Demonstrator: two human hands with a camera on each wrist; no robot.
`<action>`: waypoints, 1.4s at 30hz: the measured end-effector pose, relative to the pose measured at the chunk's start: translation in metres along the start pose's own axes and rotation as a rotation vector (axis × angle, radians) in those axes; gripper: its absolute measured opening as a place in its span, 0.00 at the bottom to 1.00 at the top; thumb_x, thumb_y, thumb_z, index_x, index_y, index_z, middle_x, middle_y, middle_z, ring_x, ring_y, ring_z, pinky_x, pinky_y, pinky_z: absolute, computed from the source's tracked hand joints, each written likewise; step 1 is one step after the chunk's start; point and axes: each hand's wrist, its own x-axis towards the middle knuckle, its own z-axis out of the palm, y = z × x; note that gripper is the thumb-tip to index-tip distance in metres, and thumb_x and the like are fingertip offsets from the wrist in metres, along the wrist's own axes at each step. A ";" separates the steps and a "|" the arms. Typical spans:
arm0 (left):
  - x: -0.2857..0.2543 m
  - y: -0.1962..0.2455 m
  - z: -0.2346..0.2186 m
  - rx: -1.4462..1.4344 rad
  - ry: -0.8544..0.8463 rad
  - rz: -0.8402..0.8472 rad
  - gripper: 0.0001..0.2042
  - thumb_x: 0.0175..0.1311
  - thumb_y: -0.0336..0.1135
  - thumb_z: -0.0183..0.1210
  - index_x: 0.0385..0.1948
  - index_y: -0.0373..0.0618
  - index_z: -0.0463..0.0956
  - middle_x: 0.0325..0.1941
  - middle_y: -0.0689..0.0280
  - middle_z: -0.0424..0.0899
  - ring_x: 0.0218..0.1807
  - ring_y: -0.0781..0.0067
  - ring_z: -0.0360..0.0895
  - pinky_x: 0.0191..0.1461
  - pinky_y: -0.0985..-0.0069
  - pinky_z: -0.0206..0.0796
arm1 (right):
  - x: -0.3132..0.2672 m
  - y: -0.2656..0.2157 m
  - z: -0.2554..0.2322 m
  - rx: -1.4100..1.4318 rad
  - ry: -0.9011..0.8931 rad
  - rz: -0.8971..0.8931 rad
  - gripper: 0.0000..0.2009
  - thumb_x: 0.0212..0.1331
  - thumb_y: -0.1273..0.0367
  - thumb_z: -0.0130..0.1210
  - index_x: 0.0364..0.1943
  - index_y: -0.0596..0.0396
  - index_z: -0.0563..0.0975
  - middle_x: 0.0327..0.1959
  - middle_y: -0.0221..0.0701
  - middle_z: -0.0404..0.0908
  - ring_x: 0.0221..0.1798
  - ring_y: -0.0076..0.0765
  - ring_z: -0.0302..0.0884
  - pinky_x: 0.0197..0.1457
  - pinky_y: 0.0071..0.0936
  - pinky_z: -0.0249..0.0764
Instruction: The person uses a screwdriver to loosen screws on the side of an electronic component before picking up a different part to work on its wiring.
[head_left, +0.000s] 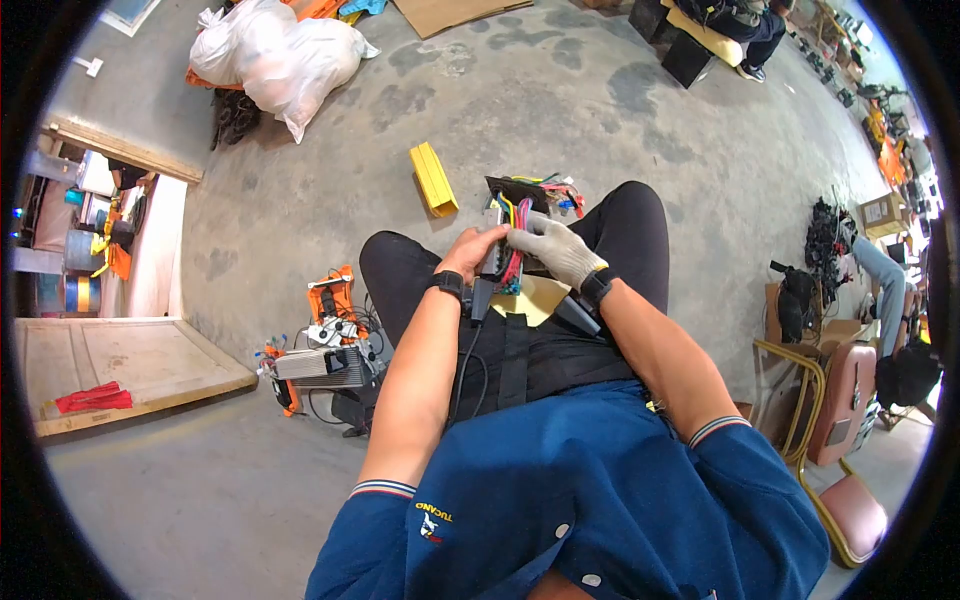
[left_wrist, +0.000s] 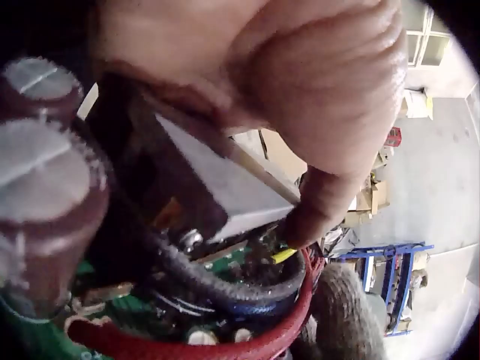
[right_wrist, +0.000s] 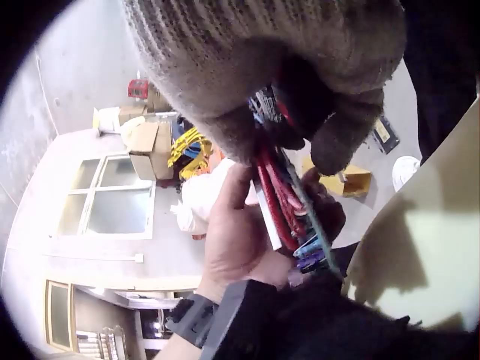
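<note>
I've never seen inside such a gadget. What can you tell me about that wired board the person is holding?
The circuit board is green, with brown cylindrical capacitors, a metal block and thick red, black and yellow wires. It is held above the lap. The bare left hand grips one side; the gloved right hand grips the wires.

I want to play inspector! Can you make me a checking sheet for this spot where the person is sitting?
Surface: bare concrete floor, stained; the work sits on the person's lap.
Job's things: circuit board with coloured wires, held over the knees.
Clutter: yellow block, white sacks, orange and grey units beside the leg, red cloth on a wooden board.
Grippers: left hand, bare, grips the circuit board; right hand, gloved, pinches its wires.
Cables: red, yellow and dark wires on the board; black lead hanging down.
Surroundings: another person seated to the right, pink chair.
</note>
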 end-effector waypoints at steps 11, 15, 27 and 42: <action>0.026 -0.013 -0.025 -0.548 0.026 0.163 0.18 0.69 0.52 0.57 0.42 0.46 0.79 0.36 0.61 0.87 0.32 0.67 0.84 0.36 0.66 0.80 | 0.002 0.019 -0.039 0.591 0.200 0.172 0.12 0.64 0.72 0.56 0.48 0.65 0.74 0.29 0.32 0.75 0.22 0.23 0.71 0.23 0.20 0.70; 0.015 -0.008 -0.028 -0.567 0.092 0.200 0.20 0.68 0.54 0.58 0.45 0.46 0.78 0.39 0.60 0.87 0.35 0.68 0.84 0.39 0.67 0.79 | -0.001 0.015 -0.048 0.680 0.236 0.172 0.14 0.63 0.72 0.56 0.49 0.65 0.73 0.31 0.35 0.75 0.23 0.24 0.73 0.22 0.19 0.70; 0.012 -0.003 -0.029 -0.734 0.116 0.212 0.21 0.68 0.55 0.56 0.51 0.50 0.76 0.47 0.53 0.85 0.40 0.64 0.82 0.44 0.66 0.76 | -0.003 0.016 -0.057 0.669 0.194 0.200 0.11 0.64 0.69 0.57 0.47 0.59 0.75 0.37 0.35 0.76 0.25 0.26 0.75 0.20 0.18 0.69; 0.019 -0.007 -0.029 -0.682 0.148 0.205 0.22 0.67 0.61 0.55 0.41 0.51 0.78 0.34 0.64 0.83 0.38 0.63 0.82 0.43 0.59 0.76 | -0.005 0.013 -0.056 0.695 0.173 0.232 0.09 0.64 0.68 0.57 0.44 0.56 0.75 0.33 0.32 0.74 0.23 0.24 0.72 0.19 0.17 0.67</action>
